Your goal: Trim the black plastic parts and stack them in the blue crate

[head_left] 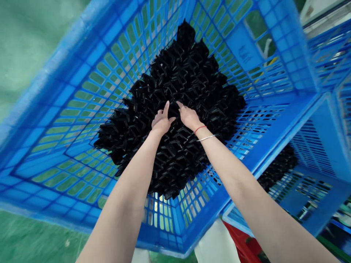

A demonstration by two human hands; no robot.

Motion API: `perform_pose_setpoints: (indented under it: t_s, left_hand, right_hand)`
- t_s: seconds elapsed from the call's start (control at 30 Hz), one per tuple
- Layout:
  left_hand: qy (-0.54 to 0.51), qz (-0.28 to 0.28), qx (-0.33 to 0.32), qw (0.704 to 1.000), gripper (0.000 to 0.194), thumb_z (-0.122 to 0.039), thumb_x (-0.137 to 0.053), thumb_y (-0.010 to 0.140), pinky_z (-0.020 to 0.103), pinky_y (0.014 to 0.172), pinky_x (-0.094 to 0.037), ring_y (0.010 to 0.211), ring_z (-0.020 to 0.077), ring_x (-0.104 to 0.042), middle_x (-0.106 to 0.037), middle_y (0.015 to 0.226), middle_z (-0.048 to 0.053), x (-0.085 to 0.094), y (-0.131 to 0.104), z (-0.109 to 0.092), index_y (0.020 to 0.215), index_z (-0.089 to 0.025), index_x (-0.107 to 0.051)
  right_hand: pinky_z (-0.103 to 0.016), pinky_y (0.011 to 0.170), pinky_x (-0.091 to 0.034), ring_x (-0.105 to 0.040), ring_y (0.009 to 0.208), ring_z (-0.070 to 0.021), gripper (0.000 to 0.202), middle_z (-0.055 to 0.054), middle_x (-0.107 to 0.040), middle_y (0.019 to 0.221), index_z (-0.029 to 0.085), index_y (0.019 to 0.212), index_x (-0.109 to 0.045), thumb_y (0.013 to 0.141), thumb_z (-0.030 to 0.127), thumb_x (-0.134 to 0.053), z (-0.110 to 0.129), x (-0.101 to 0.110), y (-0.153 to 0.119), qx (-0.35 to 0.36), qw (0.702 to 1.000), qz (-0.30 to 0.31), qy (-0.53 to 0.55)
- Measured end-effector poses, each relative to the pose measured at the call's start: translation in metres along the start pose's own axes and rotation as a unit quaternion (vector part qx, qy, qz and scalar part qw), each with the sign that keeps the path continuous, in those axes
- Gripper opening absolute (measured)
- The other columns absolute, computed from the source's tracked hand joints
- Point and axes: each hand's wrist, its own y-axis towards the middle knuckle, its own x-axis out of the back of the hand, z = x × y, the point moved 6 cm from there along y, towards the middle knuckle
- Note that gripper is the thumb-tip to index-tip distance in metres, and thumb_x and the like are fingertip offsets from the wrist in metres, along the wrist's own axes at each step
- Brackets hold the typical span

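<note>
A large blue plastic crate (276,109) with slatted walls holds a broad layer of black angular parts (175,153), packed closely in rows. Over the middle of these parts is my left hand (162,118), its index finger stretched forward and thumb out to the side, with nothing visible in it. Close to its right, my right hand (188,115) points inward at the same parts, index finger extended and the other fingers bent. Whether it grips a part cannot be made out. A red band and a silver bangle circle the right wrist. The two hands are apart.
A second blue crate (318,146) stands at the right, with more small black parts (279,168) inside. Something red (242,241) lies below the crates near the bottom edge. Green floor (33,47) shows at the left. More blue crates stand at the far right.
</note>
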Motion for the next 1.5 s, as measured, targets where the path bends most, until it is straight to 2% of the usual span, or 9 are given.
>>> perform_pose_setpoints:
  t_s: [0.13,0.37,0.53,0.77,0.9,1.03,1.2,1.37,1.5]
  left_hand:
    - [-0.022,-0.004,-0.007,1.0,0.078,-0.04,-0.059,0.09,0.053,0.108,-0.038,0.137,0.0381,-0.042,-0.038,0.152,0.016,0.008,0.001,0.001,0.155,-0.029,-0.019]
    - [-0.086,-0.179,-0.103,0.975,0.07,-0.031,-0.055,0.092,0.05,0.114,-0.032,0.14,0.0335,-0.037,-0.042,0.148,0.024,0.028,-0.045,0.01,0.151,-0.009,-0.024]
    - [-0.086,-0.207,-0.152,0.962,0.056,-0.029,-0.049,0.095,0.052,0.112,-0.036,0.134,0.0309,-0.045,-0.05,0.141,0.021,0.0,-0.113,0.028,0.146,-0.014,-0.032]
    - [-0.093,-0.16,-0.164,0.969,0.052,-0.027,-0.048,0.097,0.048,0.106,-0.045,0.127,0.029,-0.053,-0.055,0.134,0.02,-0.049,-0.192,0.044,0.145,-0.015,-0.035]
    - [-0.11,-0.137,-0.139,0.974,0.049,-0.025,-0.046,0.097,0.048,0.106,-0.047,0.128,0.0285,-0.052,-0.054,0.135,0.019,-0.058,-0.22,0.055,0.144,-0.017,-0.037]
    - [-0.111,-0.11,-0.11,0.982,0.048,-0.022,-0.043,0.097,0.049,0.107,-0.046,0.129,0.0281,-0.052,-0.054,0.135,0.018,-0.062,-0.258,0.06,0.144,-0.016,-0.038]
    - [-0.09,-0.068,-0.081,0.99,0.046,-0.018,-0.039,0.095,0.048,0.106,-0.048,0.127,0.0278,-0.056,-0.057,0.134,0.02,-0.075,-0.341,0.054,0.141,-0.012,-0.043]
    - [-0.058,-0.011,-0.033,0.998,0.048,-0.018,-0.036,0.091,0.05,0.108,-0.047,0.128,0.0302,-0.056,-0.059,0.135,0.02,-0.122,-0.456,0.037,0.136,-0.011,-0.052]
    - [-0.047,0.065,0.029,0.996,0.047,-0.014,-0.046,0.084,0.051,0.112,-0.042,0.129,0.0335,-0.055,-0.06,0.135,0.021,-0.161,-0.532,-0.004,0.129,-0.013,-0.061]
  right_hand:
    - [-0.047,0.101,-0.045,-0.059,0.121,-0.029,0.05,-0.015,-0.059,0.136,0.015,0.148,-0.037,0.099,0.019,-0.03,0.0,-0.001,0.002,-0.018,1.0,0.002,0.009]
    - [-0.048,0.106,-0.038,-0.053,0.128,-0.0297,0.049,-0.017,-0.053,0.142,0.011,0.147,-0.037,0.099,0.02,-0.033,0.004,0.002,0.005,-0.043,0.999,-0.003,0.028]
    - [-0.049,0.107,-0.034,-0.053,0.127,-0.0306,0.049,-0.019,-0.054,0.141,0.01,0.146,-0.038,0.099,0.021,-0.035,0.015,0.005,0.004,-0.069,0.997,-0.009,0.032]
    - [-0.052,0.11,-0.028,-0.044,0.133,-0.0337,0.054,-0.022,-0.043,0.149,0.006,0.147,-0.034,0.099,0.031,-0.038,0.019,0.004,0.004,-0.106,0.993,-0.04,0.022]
    - [-0.051,0.111,-0.028,-0.041,0.134,-0.0325,0.05,-0.02,-0.042,0.149,0.009,0.143,-0.038,0.097,0.028,-0.043,0.025,0.012,-0.018,-0.098,0.986,-0.125,0.054]
    - [-0.048,0.113,-0.027,-0.04,0.135,-0.0283,0.044,-0.018,-0.045,0.146,0.01,0.138,-0.043,0.097,0.024,-0.038,0.042,0.008,-0.085,-0.104,0.969,-0.142,0.171]
    - [-0.043,0.103,-0.043,-0.058,0.116,-0.0246,0.035,-0.017,-0.063,0.121,0.012,0.12,-0.058,0.091,0.016,-0.037,0.079,-0.014,-0.231,-0.088,0.966,-0.073,0.232]
    - [-0.037,0.094,-0.051,-0.067,0.105,-0.0214,0.033,-0.01,-0.071,0.107,0.02,0.103,-0.066,0.085,0.014,-0.039,0.1,-0.022,-0.399,-0.042,0.957,0.025,0.285]
    - [-0.033,0.082,-0.056,-0.073,0.09,-0.0213,0.026,0.003,-0.075,0.088,0.035,0.079,-0.068,0.073,0.02,-0.048,0.076,0.004,-0.519,-0.028,0.947,0.086,0.307]
